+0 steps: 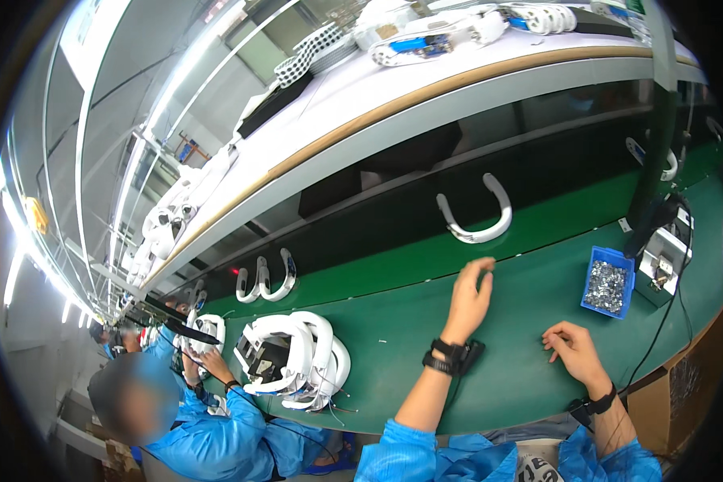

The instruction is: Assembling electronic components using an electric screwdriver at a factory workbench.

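My left hand (469,299) reaches over the green work table (394,369) toward the green conveyor strip (361,297). Its fingers are stretched out, with nothing held. Just beyond the fingertips, apart from them, a white U-shaped band (478,235) lies on the strip with its ends pointing away. My right hand (574,351) hovers over the table nearer to me, fingers loosely bent and apart, nothing visible in it. Dark straps circle both wrists. A blue bin (633,279) of small metal parts is beyond the right hand.
White curved bands are piled (297,357) on the table at left, with thin wires. More bands (273,281) lie along the strip. A metal fixture (665,261) with a black cable and a cardboard box (659,410) are at right. A co-worker (209,426) in blue works at left; a shelf (426,100) overhangs.
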### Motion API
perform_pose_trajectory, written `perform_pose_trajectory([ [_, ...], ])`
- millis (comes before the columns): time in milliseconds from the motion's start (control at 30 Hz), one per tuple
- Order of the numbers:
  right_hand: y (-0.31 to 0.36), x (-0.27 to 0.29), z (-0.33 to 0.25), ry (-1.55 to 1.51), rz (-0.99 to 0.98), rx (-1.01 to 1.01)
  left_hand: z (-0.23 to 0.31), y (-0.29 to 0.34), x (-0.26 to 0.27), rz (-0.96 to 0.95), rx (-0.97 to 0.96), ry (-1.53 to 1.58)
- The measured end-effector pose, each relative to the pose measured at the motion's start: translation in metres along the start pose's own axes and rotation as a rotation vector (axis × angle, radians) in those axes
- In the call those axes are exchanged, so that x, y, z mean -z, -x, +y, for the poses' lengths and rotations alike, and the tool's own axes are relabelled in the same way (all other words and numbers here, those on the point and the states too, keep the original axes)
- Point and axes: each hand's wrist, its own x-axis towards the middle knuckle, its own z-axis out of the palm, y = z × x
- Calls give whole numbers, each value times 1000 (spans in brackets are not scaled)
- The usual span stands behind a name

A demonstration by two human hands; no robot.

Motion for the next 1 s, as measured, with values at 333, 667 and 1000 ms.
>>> perform_pose_trajectory([
  [333, -13, 58, -54, 953, 484, 398, -24, 79, -18, 65, 408, 590],
  [667, -42, 86, -24, 1035, 437, 283, -17, 87, -20, 63, 361, 536],
  [1000, -33, 75, -31, 1073, 498, 299, -12, 85, -17, 19, 395, 469],
])
